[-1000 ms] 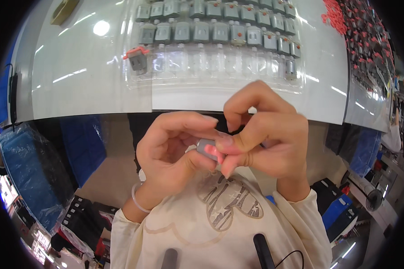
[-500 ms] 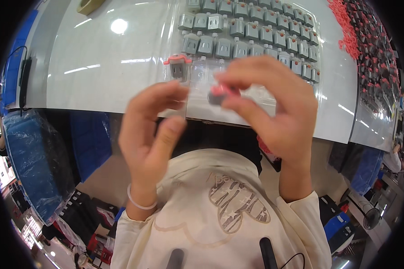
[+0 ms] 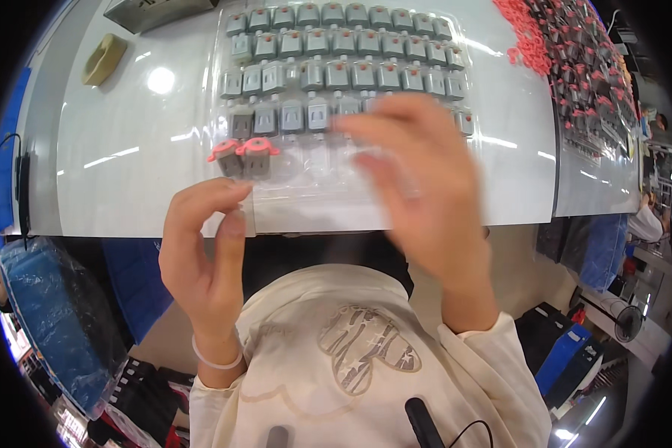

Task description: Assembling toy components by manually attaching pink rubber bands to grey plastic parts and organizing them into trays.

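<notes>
Two small grey motors with pink plastic brackets stand side by side at the tray's near left corner: a left motor point(image 3: 230, 164) and a right motor point(image 3: 257, 163). My left hand point(image 3: 205, 257) is just below them, thumb and forefinger curled but apart, holding nothing I can see. Over the tray's near right part is my right hand point(image 3: 433, 179), smeared by motion. Its thumb and fingers are spread, with nothing visible between them. Behind it lie rows of bare grey motors point(image 3: 317, 116) in a clear plastic tray point(image 3: 328, 179); the hand hides some of them.
A heap of pink plastic brackets point(image 3: 526, 41) lies at the far right, beside many dark motors with pink parts point(image 3: 586, 97). A tape roll point(image 3: 104, 60) and a metal box point(image 3: 157, 11) are at the far left. Blue plastic-wrapped crates point(image 3: 60, 321) stand below the table's left side.
The bracketed motor that was in my right hand now stands beside the first one. My right hand is empty and over the tray. The whole view has shifted, so the tray appears further left.
</notes>
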